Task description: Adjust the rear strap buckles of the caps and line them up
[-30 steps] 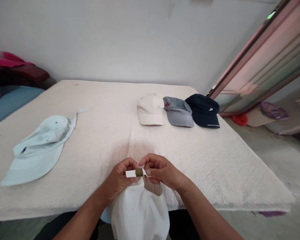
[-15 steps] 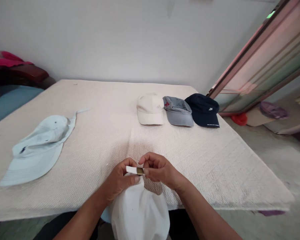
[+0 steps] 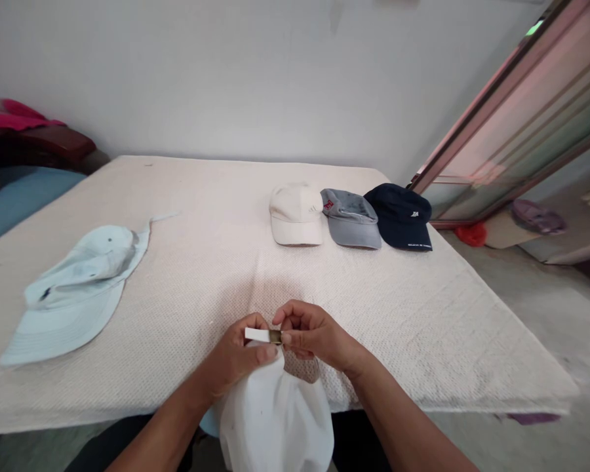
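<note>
A white cap [image 3: 275, 413] hangs below the near edge of the table, held up by its back strap [image 3: 256, 334]. My left hand [image 3: 236, 357] pinches the white strap and the cap's fabric. My right hand [image 3: 312, 335] pinches the other end of the strap at its small brass buckle [image 3: 275, 337]. Both hands are closed, fingertips almost touching, just above the table's front edge.
The table [image 3: 216, 275] has a cream textured cloth. A pale blue sun hat [image 3: 76, 288] lies at the left. A cream cap [image 3: 295, 215], a grey cap [image 3: 350, 219] and a navy cap [image 3: 400, 216] sit in a row at the far right. Sliding door frames lean at the right.
The strap has slid through the buckle, so less of the buckle shows between my fingers. My hands stayed at the same spot.
</note>
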### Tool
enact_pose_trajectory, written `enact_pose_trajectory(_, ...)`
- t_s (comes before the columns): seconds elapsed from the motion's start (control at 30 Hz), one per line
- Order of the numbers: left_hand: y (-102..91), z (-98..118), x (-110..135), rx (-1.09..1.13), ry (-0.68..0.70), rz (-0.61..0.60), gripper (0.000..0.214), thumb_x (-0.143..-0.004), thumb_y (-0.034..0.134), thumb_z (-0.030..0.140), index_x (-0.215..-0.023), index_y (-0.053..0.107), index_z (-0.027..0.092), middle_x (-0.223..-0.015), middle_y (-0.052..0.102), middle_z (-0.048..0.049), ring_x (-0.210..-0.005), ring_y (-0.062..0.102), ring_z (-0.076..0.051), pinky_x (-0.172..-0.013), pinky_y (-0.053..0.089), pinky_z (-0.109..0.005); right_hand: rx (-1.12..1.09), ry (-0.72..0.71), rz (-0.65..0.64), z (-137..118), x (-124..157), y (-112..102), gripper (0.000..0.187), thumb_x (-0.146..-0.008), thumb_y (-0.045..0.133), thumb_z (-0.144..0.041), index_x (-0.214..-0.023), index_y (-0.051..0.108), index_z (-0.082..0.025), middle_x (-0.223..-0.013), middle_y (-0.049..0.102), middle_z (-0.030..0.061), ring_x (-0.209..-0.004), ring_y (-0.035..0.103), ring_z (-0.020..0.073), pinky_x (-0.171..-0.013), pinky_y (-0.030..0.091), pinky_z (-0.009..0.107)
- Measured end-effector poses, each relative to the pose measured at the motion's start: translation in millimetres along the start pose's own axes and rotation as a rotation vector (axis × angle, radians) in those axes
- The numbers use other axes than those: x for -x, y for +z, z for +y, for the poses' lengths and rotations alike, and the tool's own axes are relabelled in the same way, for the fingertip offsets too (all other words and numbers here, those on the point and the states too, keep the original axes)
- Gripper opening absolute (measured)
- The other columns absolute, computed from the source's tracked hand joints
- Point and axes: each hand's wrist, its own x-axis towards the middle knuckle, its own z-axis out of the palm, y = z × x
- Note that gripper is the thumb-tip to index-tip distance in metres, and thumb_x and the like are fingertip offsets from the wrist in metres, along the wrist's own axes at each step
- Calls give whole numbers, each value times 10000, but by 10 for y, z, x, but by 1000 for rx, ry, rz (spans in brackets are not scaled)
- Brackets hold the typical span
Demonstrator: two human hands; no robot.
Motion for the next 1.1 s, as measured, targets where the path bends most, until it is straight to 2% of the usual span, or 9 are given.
enact_pose_trajectory(0.13,-5,2,-7,-34,15,59,244,-812,569,344,-659,472,181,-581,366,57,-548,312,-96,-526,248,-220,66,-7,-11,-6,0,26,244,-738,706,-292,-909,573,-179,-601,468,-68,-458,341,40,-420,256,179)
enact_pose_trajectory(0.27,-8,-13,-20,-18,2,47,228,-813,573,337,-676,479,180,-615,400,48,-577,343,-106,-554,265,-231,303,-87,57,-2,1,54,225,-710,721,-249,-875,581,-188,-757,533,-19,-654,453,90,-569,368,212)
enact_pose_trajectory(0.37,-11,-27,-29,-7,-22,24,240,-802,592,362,-688,488,179,-628,425,45,-577,358,-107,-563,272,-237,483,-113,115,-4,8,59,154,-726,685,-213,-838,580,-195,-776,525,-16,-717,461,113,-628,373,234)
enact_pose_trajectory(0.47,-12,-40,-38,-31,-24,14,237,-804,591,366,-698,497,176,-634,431,44,-580,359,-106,-565,271,-238,572,-119,119,-13,16,49,128,-725,659,-183,-813,567,-194,-758,518,-22,-702,453,113,-625,360,237)
enact_pose_trajectory(0.67,-4,-49,-43,-53,-24,17,212,-818,561,318,-686,478,174,-608,384,56,-571,321,-100,-551,248,-232,653,-102,107,-29,32,26,131,-718,631,-143,-811,552,-188,-736,514,-35,-671,438,100,-596,346,227)
enact_pose_trajectory(0.87,-13,-59,-45,1,-43,-9,204,-805,578,299,-694,458,176,-640,433,50,-585,349,-97,-560,265,-228,606,-169,78,-21,30,58,135,-752,667,-220,-854,583,-194,-801,555,-26,-749,489,109,-673,380,233)
enact_pose_trajectory(1.1,-9,-80,-61,-52,-26,-8,175,-797,531,211,-656,432,177,-612,376,61,-570,302,-90,-540,242,-221,633,-139,86,4,28,43,126,-738,646,-165,-841,579,-192,-762,545,-37,-699,470,95,-626,361,221)
